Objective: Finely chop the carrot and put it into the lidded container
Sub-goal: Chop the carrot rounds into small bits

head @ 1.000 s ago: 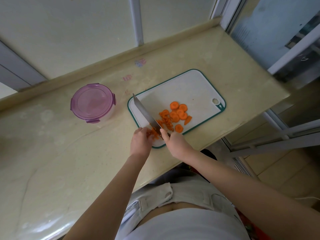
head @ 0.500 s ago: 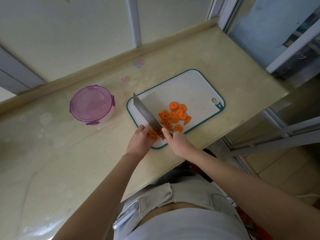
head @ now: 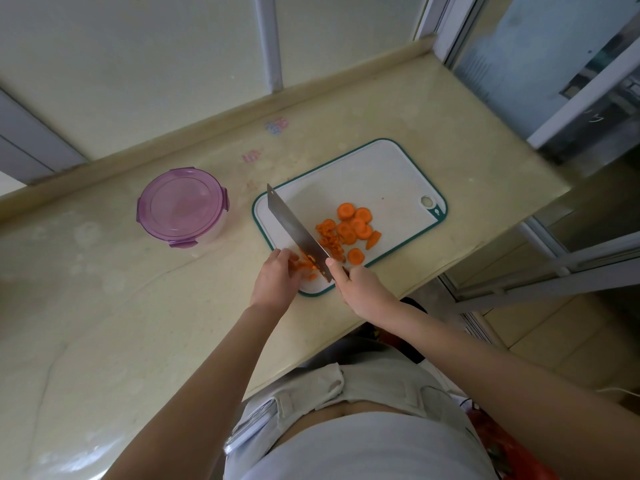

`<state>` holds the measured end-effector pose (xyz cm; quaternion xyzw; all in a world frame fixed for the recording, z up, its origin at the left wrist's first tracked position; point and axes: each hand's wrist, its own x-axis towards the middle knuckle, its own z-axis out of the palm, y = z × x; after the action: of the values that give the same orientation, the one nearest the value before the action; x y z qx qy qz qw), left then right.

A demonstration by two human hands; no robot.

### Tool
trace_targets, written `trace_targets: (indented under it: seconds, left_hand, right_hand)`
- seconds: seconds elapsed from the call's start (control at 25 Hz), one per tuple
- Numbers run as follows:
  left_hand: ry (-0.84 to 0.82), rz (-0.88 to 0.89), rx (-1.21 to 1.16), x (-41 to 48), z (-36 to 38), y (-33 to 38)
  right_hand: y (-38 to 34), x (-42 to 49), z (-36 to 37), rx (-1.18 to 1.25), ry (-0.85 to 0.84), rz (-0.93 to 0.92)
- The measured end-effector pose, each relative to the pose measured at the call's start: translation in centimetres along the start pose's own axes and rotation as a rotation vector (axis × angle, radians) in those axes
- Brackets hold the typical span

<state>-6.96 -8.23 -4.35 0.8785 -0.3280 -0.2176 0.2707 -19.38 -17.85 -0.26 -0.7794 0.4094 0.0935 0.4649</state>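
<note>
Chopping: right hand (head: pixel 363 289) grips the knife (head: pixel 294 223), left hand (head: pixel 273 282) curls on carrot pieces (head: pixel 306 267); round slices (head: pixel 356 225) want dicing next.

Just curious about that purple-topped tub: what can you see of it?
The round container stands upright on the beige counter, left of the cutting board and apart from it. Its translucent purple lid is on, with clip tabs at the rim; the wall below looks clear plastic. Nothing else touches it.
</note>
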Motion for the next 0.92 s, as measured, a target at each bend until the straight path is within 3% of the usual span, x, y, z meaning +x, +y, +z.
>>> trace_targets:
  seconds: [0.92]
  left_hand:
    - [0.069,0.056,-0.013,-1.0,0.4,-0.1]
  right_hand:
    - [0.6,0.0,2.5,-0.051,0.042,-0.049]
